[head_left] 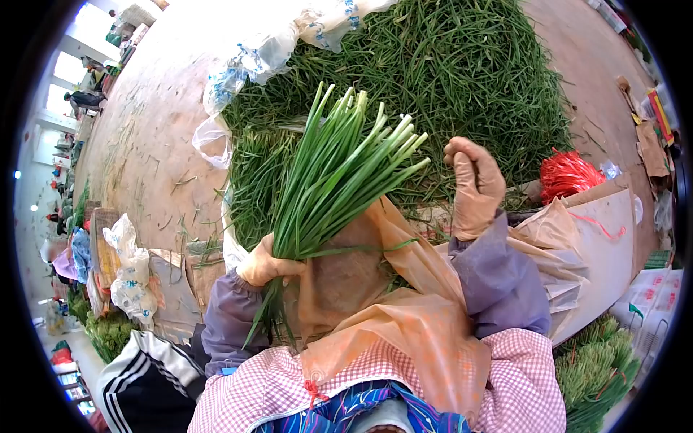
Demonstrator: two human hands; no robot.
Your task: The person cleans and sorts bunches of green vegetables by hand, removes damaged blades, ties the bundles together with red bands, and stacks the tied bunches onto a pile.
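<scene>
Blue patterned clothing (354,405), foreground. Left hand (268,265): closed around 1 bunch of green stalks (332,180), slanting up before the heap of greens (455,79). Right hand (476,189): curled near the pale stalk ends; whether gripping, cannot tell.

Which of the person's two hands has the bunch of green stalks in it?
The left hand: it is closed around the bunch of green stalks, while the right hand is raised apart from them, fingers curled.
</scene>
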